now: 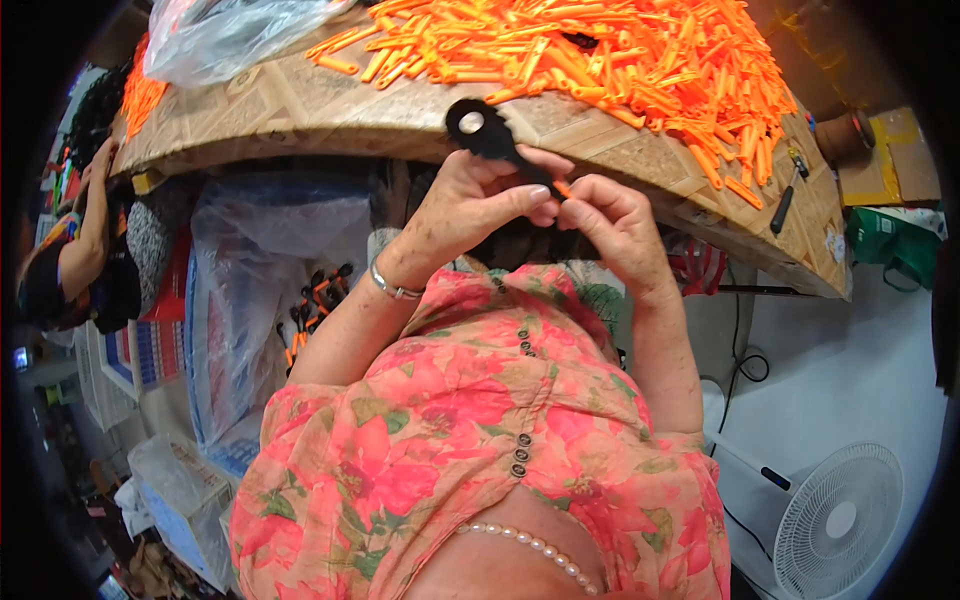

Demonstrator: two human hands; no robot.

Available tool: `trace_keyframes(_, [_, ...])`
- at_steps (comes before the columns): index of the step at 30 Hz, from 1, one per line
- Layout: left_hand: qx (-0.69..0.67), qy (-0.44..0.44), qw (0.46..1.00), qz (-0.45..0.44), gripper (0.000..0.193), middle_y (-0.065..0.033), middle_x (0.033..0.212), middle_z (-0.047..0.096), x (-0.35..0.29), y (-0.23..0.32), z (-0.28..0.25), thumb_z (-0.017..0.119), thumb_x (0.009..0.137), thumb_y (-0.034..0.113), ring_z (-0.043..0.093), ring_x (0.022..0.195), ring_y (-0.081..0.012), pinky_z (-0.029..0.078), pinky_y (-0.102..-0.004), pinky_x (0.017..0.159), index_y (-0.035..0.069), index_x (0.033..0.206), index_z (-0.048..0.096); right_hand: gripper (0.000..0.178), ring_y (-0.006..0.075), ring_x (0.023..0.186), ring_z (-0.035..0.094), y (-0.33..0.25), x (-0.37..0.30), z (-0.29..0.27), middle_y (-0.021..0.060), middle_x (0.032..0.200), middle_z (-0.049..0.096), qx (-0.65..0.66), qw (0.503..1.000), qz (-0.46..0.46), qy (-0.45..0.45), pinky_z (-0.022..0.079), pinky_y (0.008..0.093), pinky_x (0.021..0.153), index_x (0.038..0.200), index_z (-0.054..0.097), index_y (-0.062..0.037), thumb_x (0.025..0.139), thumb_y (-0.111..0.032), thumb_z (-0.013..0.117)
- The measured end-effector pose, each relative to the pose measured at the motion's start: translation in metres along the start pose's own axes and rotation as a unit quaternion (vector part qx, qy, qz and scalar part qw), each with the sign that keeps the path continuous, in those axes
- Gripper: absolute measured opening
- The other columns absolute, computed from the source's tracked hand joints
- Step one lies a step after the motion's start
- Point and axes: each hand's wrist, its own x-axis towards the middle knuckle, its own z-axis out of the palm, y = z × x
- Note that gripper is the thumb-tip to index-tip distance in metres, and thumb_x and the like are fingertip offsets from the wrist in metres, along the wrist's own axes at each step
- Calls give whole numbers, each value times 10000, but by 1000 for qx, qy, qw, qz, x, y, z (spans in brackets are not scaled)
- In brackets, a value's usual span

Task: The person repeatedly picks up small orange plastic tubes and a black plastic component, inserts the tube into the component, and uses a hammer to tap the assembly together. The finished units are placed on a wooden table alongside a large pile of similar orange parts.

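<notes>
My left hand (465, 205) grips a black plastic tool part (490, 137) with a round, holed head and a notched edge. Its head points up and away, over the table's near edge. At the other end of the black part, an orange plastic piece (562, 189) shows between my hands. The thumb and fingers of my right hand (622, 228) pinch this piece. How far the two parts are joined is hidden by my fingers. Beyond my hands, a big heap of orange plastic pieces (600, 55) covers the far part of the wood-patterned table (390, 125).
A screwdriver-like tool (784, 208) lies near the table's right end. To my left, a blue crate lined with clear plastic (215, 300) holds several black-and-orange tools (322, 296). A white fan (840, 518) stands lower right, near a black cable (738, 370). Another person's arm (92, 225) shows far left.
</notes>
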Motion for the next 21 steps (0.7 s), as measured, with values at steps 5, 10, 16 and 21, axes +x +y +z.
trace_keyframes(5, [-18,-16,1000,2,268,-96,991,709,1,1,0,577,971,55,685,856,-113,565,-247,819,-63,1205,635,144,72,809,579,0,-1,-1,8,843,630,24,1000,15,-6,483,227,757,908,641,0,979,-118,599])
trace_keyframes(10, [-11,11,1000,-12,255,-101,991,708,1,-1,-3,583,977,80,688,870,-114,568,-236,805,-58,1180,649,143,78,792,591,5,-1,3,-1,830,637,59,997,45,15,490,232,751,970,653,-6,975,-143,611])
trace_keyframes(16, [-53,112,992,-29,242,-105,978,713,2,-14,-2,599,980,120,693,874,-131,590,-250,796,-53,1134,670,202,129,770,677,3,0,33,97,912,708,-272,929,-158,195,542,298,693,1060,662,-38,867,-58,720])
trace_keyframes(21, [-54,97,992,-53,248,-114,1018,706,-1,-10,-3,595,986,134,691,892,-135,594,-262,804,-56,1128,668,155,81,691,633,8,-3,31,46,838,676,-218,953,-107,181,520,225,633,1068,667,1,927,-64,668])
